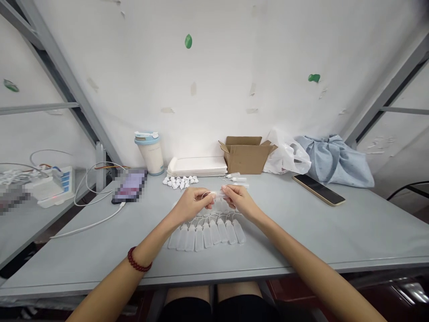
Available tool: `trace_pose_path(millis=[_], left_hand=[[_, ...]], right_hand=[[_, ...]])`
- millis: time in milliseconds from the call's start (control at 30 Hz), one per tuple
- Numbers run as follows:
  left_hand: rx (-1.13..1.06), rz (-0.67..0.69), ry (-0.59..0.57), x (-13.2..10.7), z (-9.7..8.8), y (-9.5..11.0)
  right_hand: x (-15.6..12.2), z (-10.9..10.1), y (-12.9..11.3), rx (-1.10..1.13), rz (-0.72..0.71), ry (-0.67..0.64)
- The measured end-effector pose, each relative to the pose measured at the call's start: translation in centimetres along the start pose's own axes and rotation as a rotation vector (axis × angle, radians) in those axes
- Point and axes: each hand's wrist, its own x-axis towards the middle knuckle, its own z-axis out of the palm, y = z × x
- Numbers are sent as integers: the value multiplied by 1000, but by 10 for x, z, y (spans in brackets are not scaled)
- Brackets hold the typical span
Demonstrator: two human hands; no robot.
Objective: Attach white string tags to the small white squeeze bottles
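My left hand pinches a small white piece with a thin white loop curving above the fingertips. Fingers closed, my right hand grips the other end of a small translucent plastic bottle, which spans the gap between both hands; its exact outline is partly covered. Below the hands lies a row of translucent flat bottles with white cords at their necks. More bottles lie behind it, partly hidden by my hands. A few loose bottles and a cluster of white caps sit beyond.
Along the wall stand a cup, a stack of white trays, a cardboard box, a white plastic bag and a blue cloth. A phone lies right; another phone and a cable lie left.
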Motion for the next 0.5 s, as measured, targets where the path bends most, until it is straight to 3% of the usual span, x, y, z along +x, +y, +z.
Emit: trace_pose_path(millis=[100,267,333,500], left_hand=[[-26,-30,108,4,-2,-6],[33,-180,355,10,-23,-27],[76,-233,413,12,-32,-32],[158,-240,468,12,-41,-35]], right_hand=[[6,-14,4,-88,-60,118],[21,-53,23,-351,-126,496],[25,-64,32,-442,-144,535],[32,-74,47,-531,-96,486]])
